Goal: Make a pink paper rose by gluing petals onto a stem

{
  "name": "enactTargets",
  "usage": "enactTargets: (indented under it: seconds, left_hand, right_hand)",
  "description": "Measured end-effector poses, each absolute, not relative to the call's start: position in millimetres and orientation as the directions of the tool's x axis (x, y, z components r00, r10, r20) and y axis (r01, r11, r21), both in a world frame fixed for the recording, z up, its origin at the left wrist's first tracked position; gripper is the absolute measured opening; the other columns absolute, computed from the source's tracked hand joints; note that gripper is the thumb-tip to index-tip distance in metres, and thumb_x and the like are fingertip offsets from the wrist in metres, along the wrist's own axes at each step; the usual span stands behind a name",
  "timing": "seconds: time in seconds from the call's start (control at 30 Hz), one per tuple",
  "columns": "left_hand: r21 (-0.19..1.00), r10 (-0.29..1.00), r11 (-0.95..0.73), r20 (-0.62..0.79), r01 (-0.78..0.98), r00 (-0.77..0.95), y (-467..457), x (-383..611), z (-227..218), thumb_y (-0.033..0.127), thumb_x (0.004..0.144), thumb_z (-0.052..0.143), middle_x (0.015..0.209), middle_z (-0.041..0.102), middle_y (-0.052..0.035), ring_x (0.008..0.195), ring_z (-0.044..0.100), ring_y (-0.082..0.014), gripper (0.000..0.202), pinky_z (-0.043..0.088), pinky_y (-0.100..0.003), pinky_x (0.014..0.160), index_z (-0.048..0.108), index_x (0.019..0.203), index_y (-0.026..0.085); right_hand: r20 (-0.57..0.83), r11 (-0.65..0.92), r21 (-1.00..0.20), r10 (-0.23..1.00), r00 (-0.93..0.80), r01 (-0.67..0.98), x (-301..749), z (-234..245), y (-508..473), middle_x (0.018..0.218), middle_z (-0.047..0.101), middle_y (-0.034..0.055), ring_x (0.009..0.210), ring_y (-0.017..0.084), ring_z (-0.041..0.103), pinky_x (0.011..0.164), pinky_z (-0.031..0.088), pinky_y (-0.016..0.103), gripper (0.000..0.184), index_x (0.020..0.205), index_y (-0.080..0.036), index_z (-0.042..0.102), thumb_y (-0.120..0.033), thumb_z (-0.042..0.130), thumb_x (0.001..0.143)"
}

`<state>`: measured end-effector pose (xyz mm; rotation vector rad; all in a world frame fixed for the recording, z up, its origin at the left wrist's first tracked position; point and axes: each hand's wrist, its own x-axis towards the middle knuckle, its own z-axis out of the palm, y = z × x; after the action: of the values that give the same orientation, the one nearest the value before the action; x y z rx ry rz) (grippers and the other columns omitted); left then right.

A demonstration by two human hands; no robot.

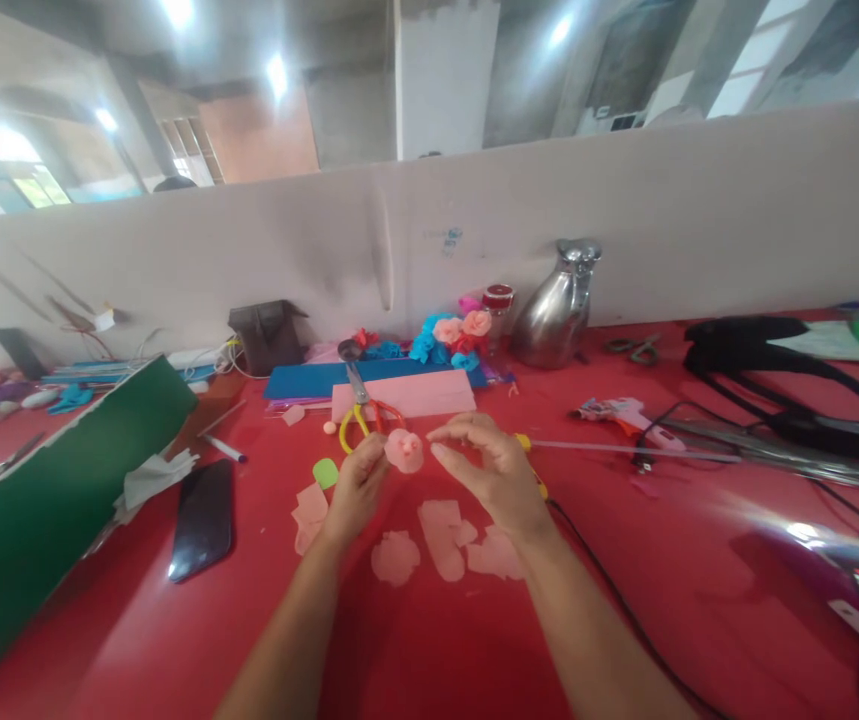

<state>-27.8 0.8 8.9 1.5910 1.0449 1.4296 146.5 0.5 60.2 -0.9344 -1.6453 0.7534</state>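
Pinched in my left hand (360,482) is a small pink paper flower (404,452), its ruffled petals facing me. My right hand (495,470) hovers just right of the flower, thumb and fingers apart, with nothing visible between them. Below the hands, cut pink paper petals (396,558) and further pink pieces (442,540) lie on the red table (414,650). Scissors (360,405) with one yellow and one orange handle rest behind the flower. More pink scraps (310,508) and a green paper piece (325,473) lie beside my left hand.
To the left are a black phone (202,520), a pen (225,448) and a green board (61,520). At the back stand finished paper flowers (433,340), a lidded jar (497,310) and a metal jug (560,305). A glue gun (628,418) and a black cable (609,590) lie right.
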Motion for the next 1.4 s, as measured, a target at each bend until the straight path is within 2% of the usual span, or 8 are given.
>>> enactTargets:
  seconds: [0.13,0.37,0.57,0.8,1.1,1.4]
  left_hand:
    - [0.924,0.929,-0.366,0.369,0.108,-0.005,0,-26,6,0.034,0.080,0.054,0.074,0.052,-0.0022,0.072,0.044,-0.0146,0.020,0.038,-0.025,0.071,0.063,0.075,0.017]
    - [0.953,0.953,-0.304,0.304,0.008,-0.001,0,-22,5,0.038,0.077,0.056,0.075,0.055,-0.0030,0.073,0.047,-0.0153,0.022,0.039,-0.026,0.074,0.063,0.072,0.017]
    - [0.959,0.959,-0.284,0.284,0.004,0.021,-1,-19,3,0.036,0.079,0.054,0.075,0.055,-0.0029,0.073,0.048,-0.0152,0.021,0.040,-0.026,0.073,0.063,0.077,0.017]
    - [0.962,0.962,-0.273,0.274,0.021,-0.009,-2,-19,5,0.034,0.078,0.056,0.072,0.054,-0.0014,0.071,0.047,-0.0140,0.019,0.039,-0.025,0.071,0.060,0.070,0.017]
    - [0.947,0.946,-0.317,0.319,0.055,-0.052,-2,-18,5,0.028,0.077,0.057,0.071,0.055,-0.0004,0.070,0.048,-0.0136,0.014,0.038,-0.024,0.069,0.062,0.068,0.018]
    - [0.930,0.933,-0.352,0.358,0.102,-0.042,-1,-20,2,0.027,0.080,0.054,0.077,0.057,-0.0024,0.076,0.051,-0.0161,0.013,0.040,-0.027,0.077,0.065,0.076,0.019]
  right_hand:
    - [0.485,0.501,-0.832,0.865,-0.129,0.238,144,63,-1,0.080,0.061,0.0013,0.084,0.019,0.056,0.082,0.042,0.036,0.004,0.077,-0.024,0.065,-0.024,0.061,0.074]
    - [0.517,0.519,-0.800,0.851,-0.091,0.302,136,58,-2,0.079,0.064,0.0007,0.083,0.019,0.057,0.081,0.042,0.036,0.007,0.074,-0.023,0.064,-0.018,0.060,0.072]
    - [0.517,0.513,-0.795,0.852,-0.081,0.323,135,56,-2,0.079,0.064,0.0001,0.083,0.019,0.056,0.080,0.041,0.035,0.005,0.073,-0.023,0.064,-0.019,0.061,0.072]
    - [0.526,0.515,-0.789,0.848,-0.065,0.335,135,56,-2,0.077,0.063,0.0000,0.080,0.018,0.056,0.078,0.041,0.035,0.007,0.073,-0.023,0.063,-0.018,0.059,0.072]
    - [0.514,0.502,-0.785,0.855,-0.070,0.362,136,57,-2,0.074,0.062,0.0001,0.078,0.018,0.055,0.077,0.041,0.034,0.008,0.071,-0.023,0.063,-0.017,0.058,0.072]
    - [0.504,0.491,-0.797,0.861,-0.062,0.351,135,58,-3,0.072,0.061,0.0001,0.077,0.018,0.054,0.076,0.041,0.034,0.010,0.069,-0.022,0.061,-0.016,0.055,0.073]
